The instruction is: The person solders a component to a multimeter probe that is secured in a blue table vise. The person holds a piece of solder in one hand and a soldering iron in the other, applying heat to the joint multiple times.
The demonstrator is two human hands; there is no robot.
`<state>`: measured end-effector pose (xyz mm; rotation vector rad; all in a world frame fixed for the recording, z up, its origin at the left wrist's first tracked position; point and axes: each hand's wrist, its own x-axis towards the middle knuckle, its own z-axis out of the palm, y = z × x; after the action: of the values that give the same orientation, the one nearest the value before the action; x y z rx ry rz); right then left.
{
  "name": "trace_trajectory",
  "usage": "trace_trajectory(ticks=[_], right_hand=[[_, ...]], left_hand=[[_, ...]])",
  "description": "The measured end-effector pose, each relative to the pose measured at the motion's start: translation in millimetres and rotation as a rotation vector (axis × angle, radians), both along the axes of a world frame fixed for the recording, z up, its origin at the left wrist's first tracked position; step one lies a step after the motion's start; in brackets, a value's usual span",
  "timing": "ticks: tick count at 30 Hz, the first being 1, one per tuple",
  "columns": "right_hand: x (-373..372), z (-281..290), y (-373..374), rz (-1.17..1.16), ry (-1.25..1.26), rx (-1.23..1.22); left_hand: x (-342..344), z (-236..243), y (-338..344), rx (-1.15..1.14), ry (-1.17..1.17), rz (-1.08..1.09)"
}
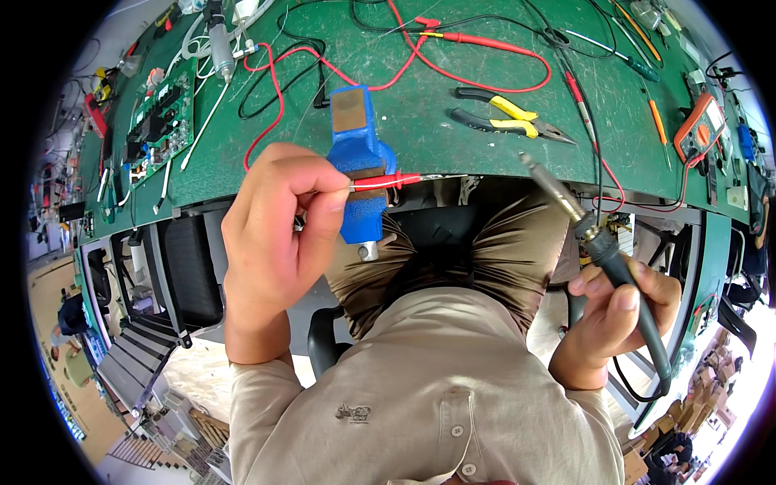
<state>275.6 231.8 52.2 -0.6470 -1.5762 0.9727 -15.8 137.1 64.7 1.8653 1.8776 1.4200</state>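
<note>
Left grip: left hand [279,222], at centre left of the frame, is pinching a thin wire between thumb and fingertips, closed on it just beside the red probe [386,181].
Right grip: right hand [618,311], at lower right, is wrapping shut around the dark handle of the soldering iron [578,218], whose metal tip is pointing up and left toward the bench edge.
Where the work sits: the red probe is lying crosswise in the blue vise [360,162] at the front edge of the green bench [420,97], just above the person's lap.
Gap: the iron's tip is hanging near the probe's free end but apart from it, to the right.
Risk, fingers: the pinching fingertips are sitting close to the joint, so I would judge a burn likely if the hot tip is swinging in too far left.
Risk, lap: the work is overhanging the beige trousers, so a dropped bead of solder could be landing on the legs.
Risk, cord: the iron's cable is looping below the right wrist and could be snagging and jerking the tip.
Counts: one vise, one soldering iron, one pair of yellow-handled pliers [513,115] at upper right, one orange multimeter [700,128] at far right, one green circuit board [162,121] at upper left.
</note>
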Motion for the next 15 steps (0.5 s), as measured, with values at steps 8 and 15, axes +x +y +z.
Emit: trace_trajectory(ticks=[8, 15], right_hand=[[26, 0, 26, -0.118, 0.087, 0.078], [52, 5, 64, -0.094, 0.174, 0.091]], left_hand=[[-17, -1, 2, 0.075, -0.029, -0.035], [-82, 2, -2, 0.002, -0.034, 0.098]])
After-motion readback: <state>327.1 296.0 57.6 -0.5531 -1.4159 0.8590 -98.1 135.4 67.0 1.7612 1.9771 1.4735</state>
